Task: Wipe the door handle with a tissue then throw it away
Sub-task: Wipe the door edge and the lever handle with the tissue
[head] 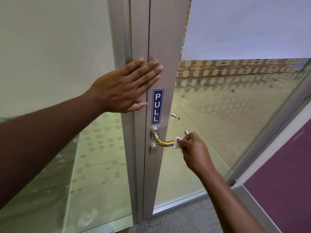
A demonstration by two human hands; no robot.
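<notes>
A metal lever door handle (164, 142) juts from the aluminium door stile (161, 47), just below a blue PULL sticker (157, 106). My right hand (193, 151) pinches a small white tissue (177, 144) and presses it against the outer part of the lever. Most of the tissue is hidden by my fingers. My left hand (124, 86) lies flat, fingers spread, on the stile and the frame above the sticker, holding nothing.
A keyhole cylinder (153, 150) sits under the handle. The glass door panel (235, 106) with frosted dots swings off to the right. A fixed glass panel (92, 157) stands at left. Grey carpet (185, 219) and a purple wall (286, 174) lie at lower right.
</notes>
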